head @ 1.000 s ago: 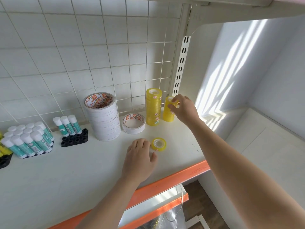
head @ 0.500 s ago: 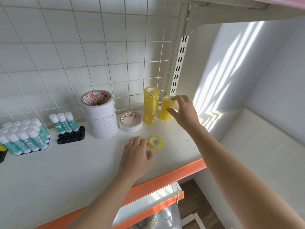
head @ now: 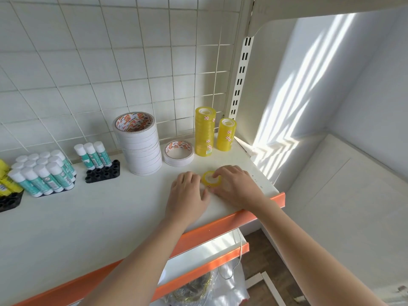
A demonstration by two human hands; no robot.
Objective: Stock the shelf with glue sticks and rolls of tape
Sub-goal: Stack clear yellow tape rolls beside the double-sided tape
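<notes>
White shelf: hands half-hide tape roll (yellow).

Two hands: left hand, right hand. One loose yellow tape roll lies flat on the shelf. Two stacks of yellow tape: tall stack, short stack. One tall stack of white tape, about ten rolls, exact count unclear. One single white tape roll. Three glue sticks in one black holder. About twelve glue sticks in the full holder. Yellow glue sticks at the left edge, count unclear.
</notes>
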